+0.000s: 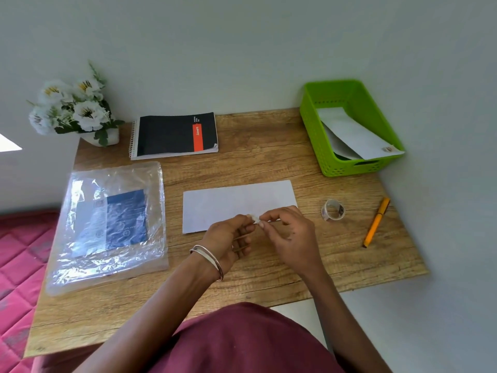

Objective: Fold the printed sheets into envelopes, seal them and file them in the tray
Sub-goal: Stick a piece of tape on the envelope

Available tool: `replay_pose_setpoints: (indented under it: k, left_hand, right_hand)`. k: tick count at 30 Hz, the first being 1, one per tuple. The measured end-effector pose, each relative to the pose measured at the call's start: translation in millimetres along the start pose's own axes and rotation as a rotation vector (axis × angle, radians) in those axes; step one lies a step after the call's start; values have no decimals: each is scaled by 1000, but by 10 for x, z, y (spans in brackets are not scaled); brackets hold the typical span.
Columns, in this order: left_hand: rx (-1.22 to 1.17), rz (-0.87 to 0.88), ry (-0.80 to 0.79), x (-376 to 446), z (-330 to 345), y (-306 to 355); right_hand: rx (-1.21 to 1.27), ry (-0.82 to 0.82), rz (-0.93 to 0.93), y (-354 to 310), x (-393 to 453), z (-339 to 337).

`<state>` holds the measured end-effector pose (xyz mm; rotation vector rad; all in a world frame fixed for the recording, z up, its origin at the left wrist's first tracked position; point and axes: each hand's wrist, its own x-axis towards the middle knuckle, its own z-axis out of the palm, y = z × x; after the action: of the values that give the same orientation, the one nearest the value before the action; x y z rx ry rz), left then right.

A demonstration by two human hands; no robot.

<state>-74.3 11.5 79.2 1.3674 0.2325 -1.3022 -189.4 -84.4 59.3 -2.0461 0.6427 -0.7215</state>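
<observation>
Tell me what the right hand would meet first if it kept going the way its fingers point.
The right hand points left toward the left hand; it would likely meet those fingertips, which pinch the same small sticker.

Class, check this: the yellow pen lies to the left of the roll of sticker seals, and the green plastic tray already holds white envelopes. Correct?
Not quite. The head view shows the yellow pen to the right of the roll of sticker seals, not the left. The green plastic tray does already hold white envelopes.
</observation>
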Motion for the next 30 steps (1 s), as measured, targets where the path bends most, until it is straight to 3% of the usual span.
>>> replay_pose_setpoints:
  k: [4, 8, 11, 16, 21, 30]
  left_hand:
    - [77, 73, 16, 33, 28, -19]
    - [222, 277, 97, 103, 58, -12]
    - [414, 452, 146, 220, 56, 2]
    - [753, 713, 181, 438, 187, 73]
    - [972, 828, 193, 704, 374, 134]
    - [925, 833, 279, 986, 438, 30]
  right_hand:
    - [158, 16, 235, 20, 3, -18]
    - [381, 139, 493, 119, 86, -86]
    - [415, 195, 580, 193, 169, -166]
    - [328, 178, 531, 323, 320, -254]
    - [158, 73, 482, 483, 453, -234]
    - [-25, -7, 446, 665, 670, -209]
